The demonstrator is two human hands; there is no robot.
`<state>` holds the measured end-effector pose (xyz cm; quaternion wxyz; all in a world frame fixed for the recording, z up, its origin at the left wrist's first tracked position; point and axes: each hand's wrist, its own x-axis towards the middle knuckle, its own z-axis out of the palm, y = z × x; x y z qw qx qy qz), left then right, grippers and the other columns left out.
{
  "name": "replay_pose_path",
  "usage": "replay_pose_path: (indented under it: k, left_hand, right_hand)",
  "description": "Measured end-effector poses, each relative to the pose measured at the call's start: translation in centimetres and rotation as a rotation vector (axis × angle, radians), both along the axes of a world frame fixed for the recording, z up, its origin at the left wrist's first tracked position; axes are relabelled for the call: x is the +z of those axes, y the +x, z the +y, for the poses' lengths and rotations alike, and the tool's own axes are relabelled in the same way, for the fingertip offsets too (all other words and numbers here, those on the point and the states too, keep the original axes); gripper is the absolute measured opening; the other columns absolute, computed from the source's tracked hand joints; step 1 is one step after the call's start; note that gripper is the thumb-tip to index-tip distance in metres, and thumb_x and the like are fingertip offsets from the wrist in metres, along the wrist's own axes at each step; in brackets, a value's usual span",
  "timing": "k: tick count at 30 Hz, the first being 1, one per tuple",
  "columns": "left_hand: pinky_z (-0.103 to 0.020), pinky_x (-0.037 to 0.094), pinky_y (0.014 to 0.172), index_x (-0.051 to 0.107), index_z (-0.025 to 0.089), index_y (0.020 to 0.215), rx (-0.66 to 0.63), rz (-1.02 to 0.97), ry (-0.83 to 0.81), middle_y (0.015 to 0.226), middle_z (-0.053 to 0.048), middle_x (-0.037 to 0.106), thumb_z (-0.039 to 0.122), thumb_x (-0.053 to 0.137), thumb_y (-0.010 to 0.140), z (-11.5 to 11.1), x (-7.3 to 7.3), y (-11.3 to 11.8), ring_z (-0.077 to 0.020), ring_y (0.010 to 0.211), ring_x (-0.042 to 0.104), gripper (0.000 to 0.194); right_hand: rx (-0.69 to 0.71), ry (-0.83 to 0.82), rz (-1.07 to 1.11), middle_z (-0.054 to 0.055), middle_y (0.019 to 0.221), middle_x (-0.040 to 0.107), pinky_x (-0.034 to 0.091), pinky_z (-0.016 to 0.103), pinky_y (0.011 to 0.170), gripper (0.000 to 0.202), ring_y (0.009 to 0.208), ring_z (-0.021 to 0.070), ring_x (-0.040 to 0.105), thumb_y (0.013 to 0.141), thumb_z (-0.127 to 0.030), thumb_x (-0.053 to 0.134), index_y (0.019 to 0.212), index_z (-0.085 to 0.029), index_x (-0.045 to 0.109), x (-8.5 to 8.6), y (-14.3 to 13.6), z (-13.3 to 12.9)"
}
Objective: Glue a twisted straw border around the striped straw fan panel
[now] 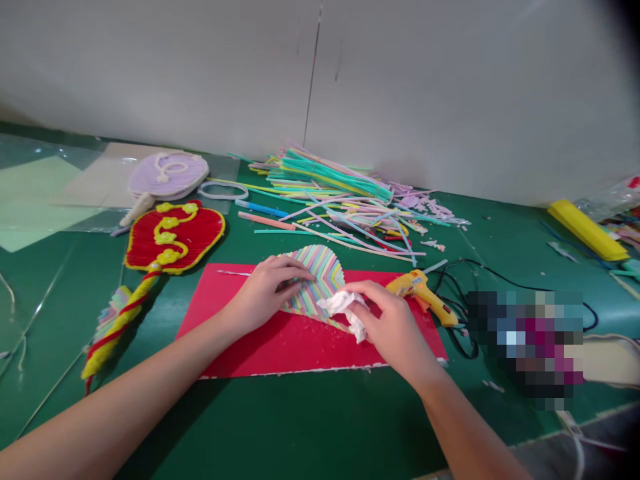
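Observation:
A pastel striped piece [327, 270] with a chevron pattern and a scalloped edge lies on a red board [240, 353]. My left hand [273, 287] rests on its left part, with the fingers closed together over the surface. Pinched in my right hand [390, 323] is a crumpled white tissue [347, 308], which touches the lower right edge of the striped piece. A yellow glue gun [425, 293] lies just beyond my right hand, on the board's right edge.
Behind the board is a pile of pastel strips [330, 177]. At left lie a red and yellow fan [175, 237] and a lilac fan [167, 177]. A yellow block [587, 230] and a pixelated item [525, 350] are at right, near a black cord [493, 268].

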<state>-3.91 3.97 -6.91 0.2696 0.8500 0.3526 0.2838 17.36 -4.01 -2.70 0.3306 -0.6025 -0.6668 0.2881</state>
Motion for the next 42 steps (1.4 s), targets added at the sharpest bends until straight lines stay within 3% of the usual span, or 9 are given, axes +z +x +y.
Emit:
replay_pose_path:
  k: [5, 12, 18, 23, 29, 33, 37, 42]
  left_hand:
    - [-0.036, 0.041, 0.088, 0.070, 0.023, 0.101, -0.004, 0.005, 0.033, 0.106, -0.005, 0.065, 0.021, 0.051, 0.089, 0.1, -0.1, 0.1, -0.0200, 0.099, 0.058, 0.022]
    - [-0.035, 0.042, 0.085, 0.071, 0.025, 0.101, -0.005, 0.025, 0.053, 0.105, -0.004, 0.064, 0.017, 0.052, 0.088, 0.2, -0.3, 0.1, -0.0193, 0.096, 0.057, 0.024]
    - [-0.035, 0.041, 0.086, 0.070, 0.025, 0.102, -0.017, 0.034, 0.072, 0.106, -0.004, 0.063, 0.014, 0.053, 0.087, 0.1, -0.3, 0.0, -0.0189, 0.097, 0.056, 0.026]
    - [-0.035, 0.042, 0.086, 0.070, 0.025, 0.103, -0.014, 0.038, 0.074, 0.105, -0.004, 0.064, 0.016, 0.051, 0.088, 0.1, -0.4, 0.0, -0.0187, 0.096, 0.056, 0.026]
    - [-0.036, 0.042, 0.086, 0.070, 0.027, 0.103, -0.015, 0.053, 0.060, 0.107, -0.004, 0.064, 0.019, 0.051, 0.089, 0.2, -0.3, 0.0, -0.0196, 0.097, 0.057, 0.025]
    - [-0.036, 0.042, 0.088, 0.070, 0.025, 0.102, -0.009, 0.019, 0.041, 0.107, -0.005, 0.065, 0.019, 0.049, 0.090, 0.1, -0.2, -0.1, -0.0199, 0.099, 0.057, 0.024]
    - [-0.036, 0.043, 0.087, 0.067, 0.023, 0.105, 0.018, -0.017, -0.004, 0.106, -0.005, 0.067, 0.017, 0.045, 0.091, -0.1, -0.1, -0.2, -0.0199, 0.099, 0.057, 0.027]
    - [-0.035, 0.046, 0.084, 0.068, 0.021, 0.102, 0.077, -0.057, -0.001, 0.104, -0.006, 0.065, 0.018, 0.045, 0.090, -0.5, 0.2, -0.2, -0.0197, 0.097, 0.056, 0.025]
  right_hand:
    - [0.159, 0.027, -0.001, 0.002, 0.097, 0.062, 0.048, 0.027, 0.081, 0.023, 0.089, 0.0155, 0.062, 0.087, -0.015, 0.050, 0.096, -0.025, 0.068, 0.1, -1.0, 0.9]
    - [0.317, -0.094, -0.150, 0.004, 0.093, 0.059, 0.047, 0.029, 0.075, 0.032, 0.082, 0.0149, 0.060, 0.088, -0.009, 0.043, 0.097, -0.024, 0.070, 1.2, -1.1, 1.1]
    - [0.236, -0.090, -0.152, 0.005, 0.098, 0.060, 0.047, 0.029, 0.076, 0.036, 0.085, 0.0161, 0.061, 0.085, -0.006, 0.043, 0.101, -0.024, 0.070, 2.1, -1.4, 0.5]
    - [0.242, -0.184, -0.164, 0.005, 0.090, 0.063, 0.047, 0.031, 0.070, 0.033, 0.079, 0.0182, 0.061, 0.082, -0.008, 0.046, 0.089, -0.025, 0.073, 2.3, -1.2, 0.1]
    - [-0.037, -0.060, -0.011, 0.003, 0.094, 0.066, 0.048, 0.030, 0.072, 0.021, 0.085, 0.0200, 0.062, 0.081, -0.019, 0.054, 0.091, -0.028, 0.071, 3.4, 0.5, -1.2]
    - [-0.132, -0.141, 0.114, 0.005, 0.093, 0.067, 0.049, 0.029, 0.069, 0.013, 0.083, 0.0207, 0.062, 0.080, -0.028, 0.060, 0.089, -0.024, 0.069, 1.6, 0.0, -2.7]
    - [-0.347, -0.212, 0.322, 0.007, 0.092, 0.067, 0.050, 0.029, 0.063, 0.028, 0.077, 0.0200, 0.061, 0.080, -0.041, 0.063, 0.099, -0.021, 0.065, -0.1, -0.8, -4.3]
    - [-0.452, -0.199, 0.555, 0.004, 0.082, 0.066, 0.044, 0.024, 0.041, 0.037, 0.049, 0.0118, 0.053, 0.081, -0.046, 0.062, 0.110, -0.023, 0.058, -1.4, -1.6, -5.8]
